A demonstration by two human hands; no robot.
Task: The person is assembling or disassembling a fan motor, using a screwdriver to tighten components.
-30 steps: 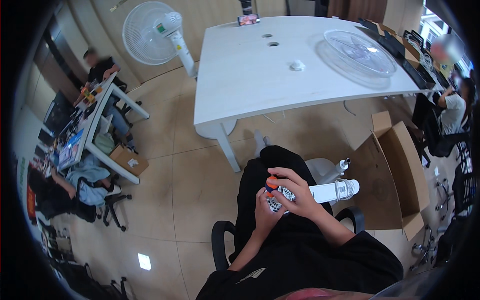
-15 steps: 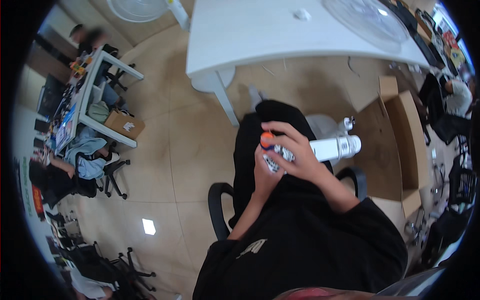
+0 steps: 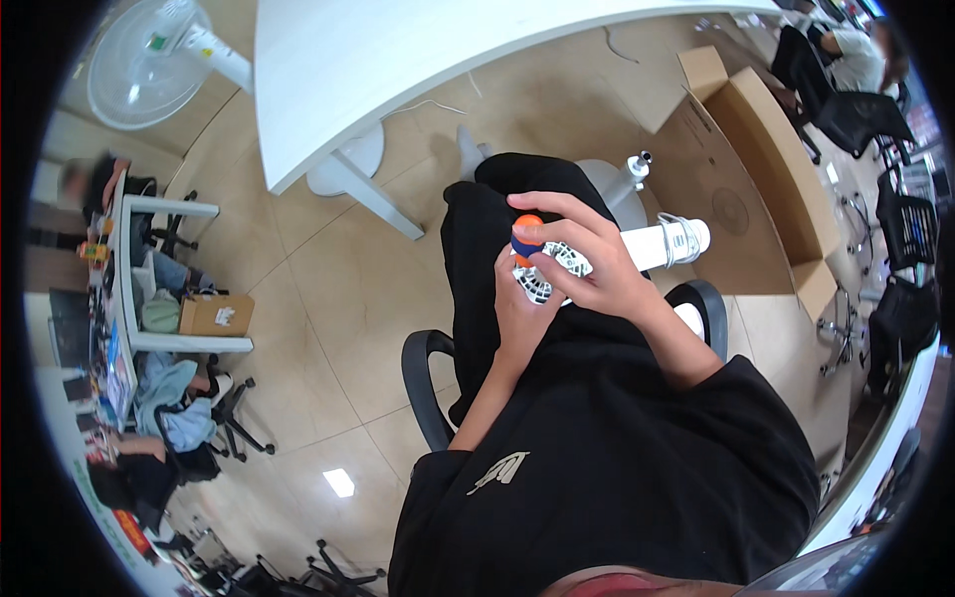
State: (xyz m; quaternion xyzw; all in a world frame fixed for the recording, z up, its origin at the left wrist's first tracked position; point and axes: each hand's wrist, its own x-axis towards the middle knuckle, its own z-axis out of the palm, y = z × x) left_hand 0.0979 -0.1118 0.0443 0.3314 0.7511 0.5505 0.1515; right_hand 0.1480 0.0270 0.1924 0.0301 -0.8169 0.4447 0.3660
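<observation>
A white fan part lies across my lap, its round, slotted motor housing (image 3: 535,287) toward the left and its pale neck (image 3: 645,246) running right, with a grey cord (image 3: 680,239) wound round that end. My left hand (image 3: 521,308) is wrapped round the near left side of the housing. Above the slots stands a short orange and dark blue screwdriver handle (image 3: 526,244); its lower end is hidden. Fingers and thumb of my right hand (image 3: 589,261) close around this handle, while one finger stretches out past it.
A white table (image 3: 398,60) stands ahead, with a white fan (image 3: 149,65) at its left. An opened cardboard box (image 3: 726,189) lies to the right, beside a white stand (image 3: 627,184). Chair armrests (image 3: 423,388) flank me. People sit at desks (image 3: 124,289) on the left.
My view has swung, so the table and desks sit farther left. My right fingers have shifted round the screwdriver, and more of its blue band shows. Both hands keep their hold.
</observation>
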